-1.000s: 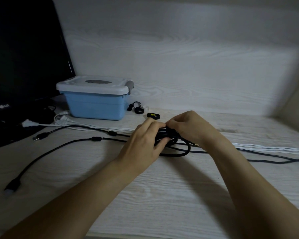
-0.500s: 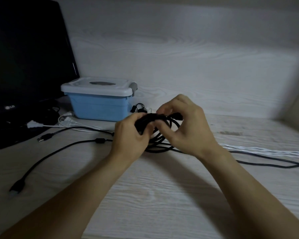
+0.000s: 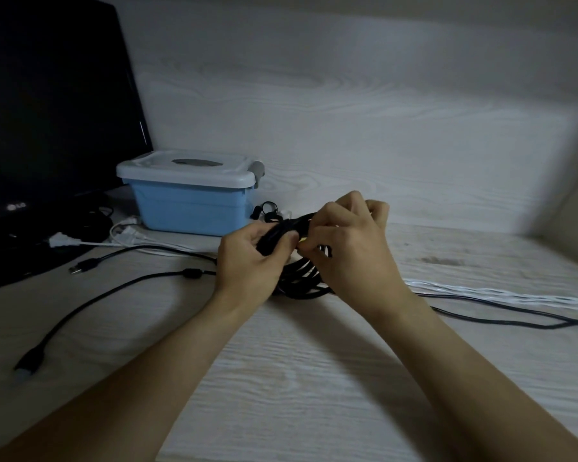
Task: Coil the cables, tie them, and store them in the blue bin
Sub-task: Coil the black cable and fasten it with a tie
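Evidently limp, springy black cable coil [image 3: 301, 278]: left hand [image 3: 247, 261] gripping bunched loops, right hand [image 3: 351, 251] pinching tie at crossing; best held there.

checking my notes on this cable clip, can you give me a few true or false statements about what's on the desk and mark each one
1. Both hands hold the black cable coil. True.
2. The blue bin is open. False: its white lid is on.
3. The bin stands right of the hands. False: it stands to their left, beside the monitor.
4. A white cable lies on the desk to the right. True.
5. The left hand grips the bundled part of the coil. True.
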Demonstrator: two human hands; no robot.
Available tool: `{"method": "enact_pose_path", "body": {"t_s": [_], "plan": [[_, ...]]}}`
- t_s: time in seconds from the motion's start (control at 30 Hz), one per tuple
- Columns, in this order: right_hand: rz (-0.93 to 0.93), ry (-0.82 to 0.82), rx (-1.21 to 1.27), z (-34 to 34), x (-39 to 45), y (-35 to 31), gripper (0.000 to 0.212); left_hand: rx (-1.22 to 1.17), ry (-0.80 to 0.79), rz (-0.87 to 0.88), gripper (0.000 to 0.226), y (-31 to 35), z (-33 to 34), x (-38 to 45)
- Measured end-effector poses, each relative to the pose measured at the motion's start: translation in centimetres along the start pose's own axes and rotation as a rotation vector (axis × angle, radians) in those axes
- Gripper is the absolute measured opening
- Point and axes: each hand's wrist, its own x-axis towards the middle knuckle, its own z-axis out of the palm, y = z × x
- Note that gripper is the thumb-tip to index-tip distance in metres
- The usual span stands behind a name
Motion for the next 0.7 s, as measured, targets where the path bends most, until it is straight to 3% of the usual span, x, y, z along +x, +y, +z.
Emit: {"method": "enact_pose_path", "body": {"t_s": [0.17,0.27,0.57,0.7], "plan": [[-0.125,-0.060,-0.109,-0.1,-0.1,0.1,0.015,-0.078,0.029,-0.061,0.016,0.0,0.1,0.2],[-0.195,-0.058,-0.101,0.3,-0.2,0.0,0.015,-0.088,0.009,-0.078,0.007,0.0,0.1,0.0],[-0.218,-0.037,0.072,0.9,-0.2,1.5,0.011,-0.016,-0.151,-0.068,0.014,0.5,-0.6,0.5],[-0.242,0.067,0.191,1.2,-0.3,2.1,0.019,0.064,-0.203,0.011,0.017,0.3,-0.5,0.6]]}}
